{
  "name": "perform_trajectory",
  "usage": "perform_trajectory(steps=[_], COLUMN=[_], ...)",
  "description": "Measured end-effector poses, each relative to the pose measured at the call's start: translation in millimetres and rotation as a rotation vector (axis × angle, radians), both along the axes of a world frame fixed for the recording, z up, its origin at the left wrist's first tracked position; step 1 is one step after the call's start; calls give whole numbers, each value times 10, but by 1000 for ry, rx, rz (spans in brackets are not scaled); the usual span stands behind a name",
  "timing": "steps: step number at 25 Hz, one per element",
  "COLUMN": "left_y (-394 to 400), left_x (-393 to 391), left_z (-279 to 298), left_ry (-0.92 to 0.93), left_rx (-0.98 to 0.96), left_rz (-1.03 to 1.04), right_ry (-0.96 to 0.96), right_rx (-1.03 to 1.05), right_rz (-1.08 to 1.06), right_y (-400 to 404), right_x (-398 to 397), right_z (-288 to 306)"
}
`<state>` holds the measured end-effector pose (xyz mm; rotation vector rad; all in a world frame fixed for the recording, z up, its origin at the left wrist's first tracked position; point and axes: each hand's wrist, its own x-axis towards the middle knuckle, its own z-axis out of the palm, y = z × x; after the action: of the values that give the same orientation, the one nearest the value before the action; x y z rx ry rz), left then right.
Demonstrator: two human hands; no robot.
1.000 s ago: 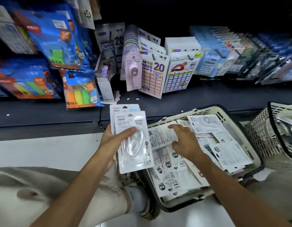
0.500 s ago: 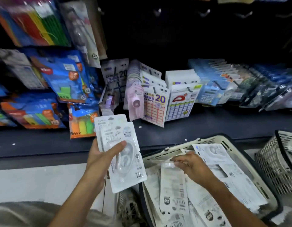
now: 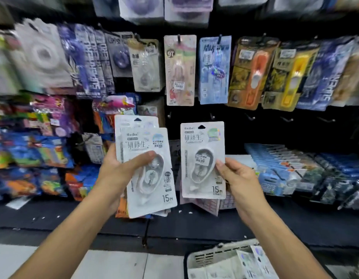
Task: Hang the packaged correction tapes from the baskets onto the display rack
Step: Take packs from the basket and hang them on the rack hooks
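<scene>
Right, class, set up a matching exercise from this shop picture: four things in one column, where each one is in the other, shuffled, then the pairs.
Things
1. single white tape pack
2. stack of white tape packs
3. basket
4. orange pack

Places
A. on the floor, bottom right
B. gripped in the left hand
C. hanging on a rack hook
D. pinched in the right hand

Pairs: 1-D, 2-B, 3-A, 4-C

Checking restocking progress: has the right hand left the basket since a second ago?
Yes. The right hand has risen out of the pale plastic basket and now holds one white packaged correction tape well above it, towards the rack.
</scene>
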<state>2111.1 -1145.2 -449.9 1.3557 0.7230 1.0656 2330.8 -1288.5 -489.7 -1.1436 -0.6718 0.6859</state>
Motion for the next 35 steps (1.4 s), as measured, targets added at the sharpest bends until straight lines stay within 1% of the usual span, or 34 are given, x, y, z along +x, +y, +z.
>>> perform_trajectory(steps=[3, 6, 10, 14, 15, 17, 18, 19, 21, 22, 23, 26, 28, 30, 32, 34, 35], left_y=[202, 453, 735, 874, 871, 849, 829, 810, 775, 751, 731, 687, 700, 726, 751, 737, 718], left_x=[37, 97, 103, 131, 149, 210, 249, 286, 342, 348, 347, 275, 185, 89, 34, 48, 78], left_z=[118, 74, 49, 23, 15, -15, -30, -36, -37, -38, -29, 5, 28, 74, 106, 117, 115], left_ry=[-37, -68, -28, -123, -128, -131, -131, -128, -112, -104, -96, -84, -115, -140, -160, -149, -134], left_rx=[61, 108, 191, 120, 117, 101, 84, 58, -5, -40, -72, -108, -114, -120, -122, -107, -91], left_rz=[104, 165, 224, 171, 149, 98, 81, 68, 43, 22, 3, 30, 91, 148, 169, 154, 138], right_ry=[-54, -100, -152, -132, -159, -363, -461, -483, -383, -341, -301, -167, -159, -239, -406, -534, -549], right_rx=[-10, -50, -186, -208, -216, -309, -317, -272, -190, -178, -150, -74, -67, -132, -215, -206, -200], right_rz=[54, 46, -51, -215, -272, -418, -411, -309, 42, 155, 180, -40, -176, -286, -339, -389, -392], right_y=[281, 654, 1101, 1315, 1335, 1310, 1271, 1222, 1100, 1050, 1022, 1074, 1117, 1101, 1050, 1063, 1096], right_x=[-66, -90, -125, -198, -196, -228, -246, -286, -442, -508, -537, -465, -356, -277, -308, -359, -361], right_z=[217, 316, 293, 193, 198, 261, 288, 320, 339, 305, 264, 245, 288, 231, 150, 151, 182])
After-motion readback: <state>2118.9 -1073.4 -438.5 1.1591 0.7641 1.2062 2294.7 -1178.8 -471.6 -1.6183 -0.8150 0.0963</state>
